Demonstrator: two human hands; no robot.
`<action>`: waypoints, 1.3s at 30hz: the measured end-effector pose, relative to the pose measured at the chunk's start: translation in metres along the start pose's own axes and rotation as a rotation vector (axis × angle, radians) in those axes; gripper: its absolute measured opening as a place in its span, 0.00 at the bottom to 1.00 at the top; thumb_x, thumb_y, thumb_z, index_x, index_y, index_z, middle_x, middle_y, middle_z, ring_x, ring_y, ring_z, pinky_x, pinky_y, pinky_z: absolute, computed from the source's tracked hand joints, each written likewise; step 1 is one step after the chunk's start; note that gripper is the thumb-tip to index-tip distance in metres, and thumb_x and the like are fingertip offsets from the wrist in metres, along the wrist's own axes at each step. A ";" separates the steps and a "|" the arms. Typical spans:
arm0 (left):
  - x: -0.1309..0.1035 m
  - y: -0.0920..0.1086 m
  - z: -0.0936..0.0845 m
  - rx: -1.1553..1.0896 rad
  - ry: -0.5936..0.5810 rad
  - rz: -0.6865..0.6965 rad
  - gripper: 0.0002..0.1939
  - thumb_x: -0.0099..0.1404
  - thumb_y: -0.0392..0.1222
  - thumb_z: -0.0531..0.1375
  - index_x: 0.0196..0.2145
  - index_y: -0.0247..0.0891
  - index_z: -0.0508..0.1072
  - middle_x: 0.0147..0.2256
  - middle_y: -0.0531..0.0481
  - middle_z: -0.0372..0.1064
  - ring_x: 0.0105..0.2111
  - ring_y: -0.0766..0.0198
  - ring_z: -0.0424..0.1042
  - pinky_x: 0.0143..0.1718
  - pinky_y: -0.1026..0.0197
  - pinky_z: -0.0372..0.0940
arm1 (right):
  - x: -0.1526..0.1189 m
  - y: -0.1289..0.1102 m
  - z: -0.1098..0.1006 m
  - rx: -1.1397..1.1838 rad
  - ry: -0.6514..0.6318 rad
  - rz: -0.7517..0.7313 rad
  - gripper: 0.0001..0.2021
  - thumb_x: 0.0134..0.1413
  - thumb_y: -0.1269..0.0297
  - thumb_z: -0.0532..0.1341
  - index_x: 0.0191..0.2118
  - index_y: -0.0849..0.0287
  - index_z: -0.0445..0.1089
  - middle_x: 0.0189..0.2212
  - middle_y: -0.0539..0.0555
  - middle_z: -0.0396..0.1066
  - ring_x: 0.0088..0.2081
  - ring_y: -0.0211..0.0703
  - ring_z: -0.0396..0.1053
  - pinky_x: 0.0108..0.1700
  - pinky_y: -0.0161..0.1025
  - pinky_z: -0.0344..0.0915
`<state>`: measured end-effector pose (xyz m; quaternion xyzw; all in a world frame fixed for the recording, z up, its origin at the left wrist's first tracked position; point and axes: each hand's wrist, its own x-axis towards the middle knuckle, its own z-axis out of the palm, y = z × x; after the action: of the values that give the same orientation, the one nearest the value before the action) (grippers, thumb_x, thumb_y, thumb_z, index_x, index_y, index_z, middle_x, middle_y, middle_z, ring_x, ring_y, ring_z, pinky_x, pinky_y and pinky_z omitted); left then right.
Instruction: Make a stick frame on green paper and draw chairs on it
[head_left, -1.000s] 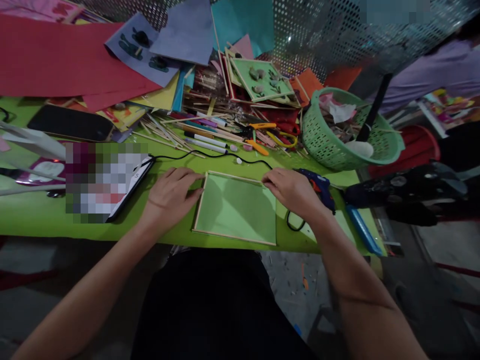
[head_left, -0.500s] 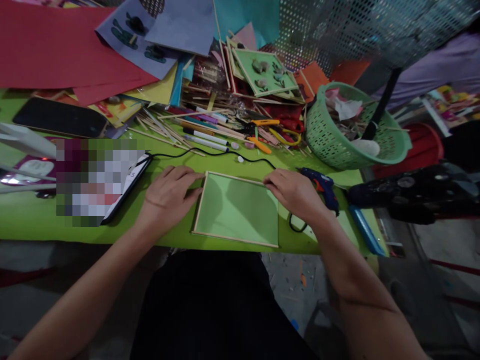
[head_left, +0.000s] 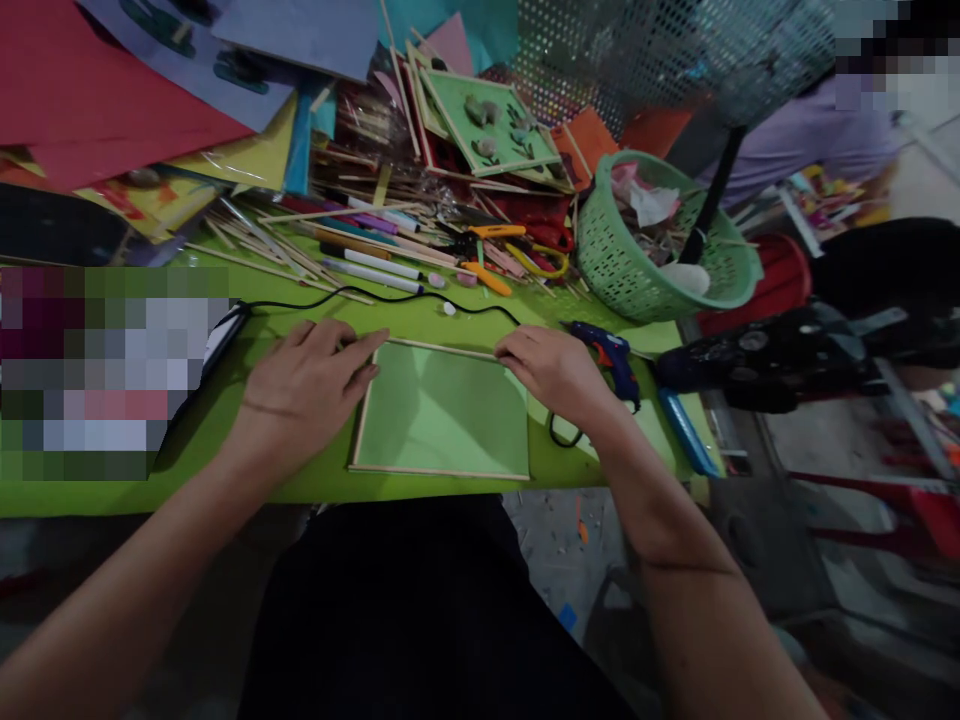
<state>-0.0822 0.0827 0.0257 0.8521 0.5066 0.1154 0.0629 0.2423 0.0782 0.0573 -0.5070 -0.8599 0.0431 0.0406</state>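
Observation:
A light green card (head_left: 450,415) lies flat before me, with thin wooden sticks along its top, left and bottom edges; its right edge shows no stick. My left hand (head_left: 304,390) rests at the upper left corner, index finger and thumb apart and touching the edge. At the upper right corner, the bent fingers of my right hand (head_left: 551,368) are pressed together on the end of the top wooden stick (head_left: 442,349). Just right of that hand lies a blue glue gun (head_left: 613,355) with an orange trigger.
Behind the card are pens (head_left: 375,270), orange-handled pliers (head_left: 487,278), loose sticks and a decorated green card (head_left: 487,120). A green basket (head_left: 600,255) of scraps stands at the back right. A black cable (head_left: 300,305) crosses the table. A tablet-like device (head_left: 202,365), partly blurred out, is at left.
The camera view has turned to the right, so everything sits further left. Both hands remain at the card's upper corners, with little other movement visible.

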 end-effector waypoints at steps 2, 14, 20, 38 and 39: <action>0.001 0.000 0.001 0.006 -0.011 -0.004 0.26 0.79 0.49 0.47 0.66 0.44 0.73 0.53 0.35 0.74 0.52 0.41 0.71 0.54 0.40 0.68 | 0.000 0.001 0.000 0.011 0.000 0.014 0.09 0.73 0.69 0.58 0.44 0.56 0.76 0.42 0.59 0.80 0.44 0.51 0.75 0.45 0.45 0.64; -0.001 -0.003 0.007 0.080 -0.010 0.019 0.29 0.81 0.51 0.44 0.67 0.42 0.74 0.54 0.36 0.71 0.53 0.41 0.69 0.55 0.43 0.65 | 0.000 0.000 0.004 0.034 -0.002 0.050 0.09 0.74 0.69 0.59 0.44 0.56 0.78 0.42 0.57 0.80 0.44 0.49 0.75 0.46 0.43 0.64; -0.001 -0.004 0.011 0.103 0.060 0.031 0.27 0.80 0.50 0.46 0.65 0.42 0.76 0.51 0.37 0.72 0.51 0.42 0.69 0.52 0.45 0.65 | -0.004 0.007 0.008 0.085 0.106 0.023 0.07 0.71 0.71 0.61 0.44 0.59 0.78 0.42 0.59 0.79 0.44 0.49 0.75 0.45 0.42 0.64; 0.000 -0.007 0.013 0.127 0.089 0.044 0.30 0.80 0.54 0.44 0.64 0.41 0.77 0.50 0.37 0.73 0.48 0.42 0.70 0.52 0.44 0.66 | -0.040 0.018 0.008 0.160 0.267 0.098 0.10 0.73 0.69 0.60 0.49 0.61 0.80 0.43 0.60 0.80 0.46 0.51 0.77 0.49 0.45 0.71; 0.000 -0.007 0.014 0.127 0.088 0.045 0.30 0.80 0.53 0.44 0.64 0.41 0.77 0.50 0.37 0.73 0.48 0.42 0.70 0.52 0.44 0.66 | -0.041 0.016 0.010 0.153 0.256 0.104 0.11 0.73 0.69 0.60 0.50 0.61 0.80 0.44 0.61 0.80 0.47 0.52 0.77 0.50 0.46 0.71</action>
<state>-0.0842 0.0863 0.0112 0.8596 0.4960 0.1218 -0.0159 0.2754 0.0496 0.0446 -0.5475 -0.8146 0.0454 0.1860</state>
